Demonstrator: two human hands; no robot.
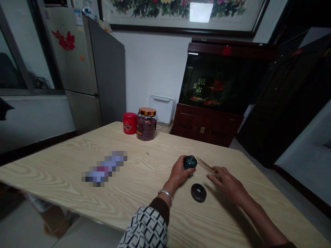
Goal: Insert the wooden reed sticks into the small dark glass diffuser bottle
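Pale wooden table (55,172), seen from the wearer's head; we list the contents in order.

Item one: left hand (179,174), fingers curled closed around a small dark teal pot (190,162), which sits held just above the tabletop. The forearm angles in from the lower edge, with a silver bangle (165,194) at the wrist and a black-and-white patterned sleeve (144,227) above it.

Item two: right hand (229,184), palm down, arm reaching in from the lower right. Its fingers (217,173) are partly open and meet the lower ends of some thin sticks (208,167); we cannot tell whether they grip them.

Item three: black ring (198,193), lying flat between the two hands.

Further off: red tin (129,123) just beside a glass jar (146,125) with a copper lid, filled with dried petals (its small orange label is unreadable). A pixelated, blurred object (104,168) lies on the left. Behind stand a white box (161,109), a fish tank (222,79) bearing characters we cannot read, and a fridge (85,69).
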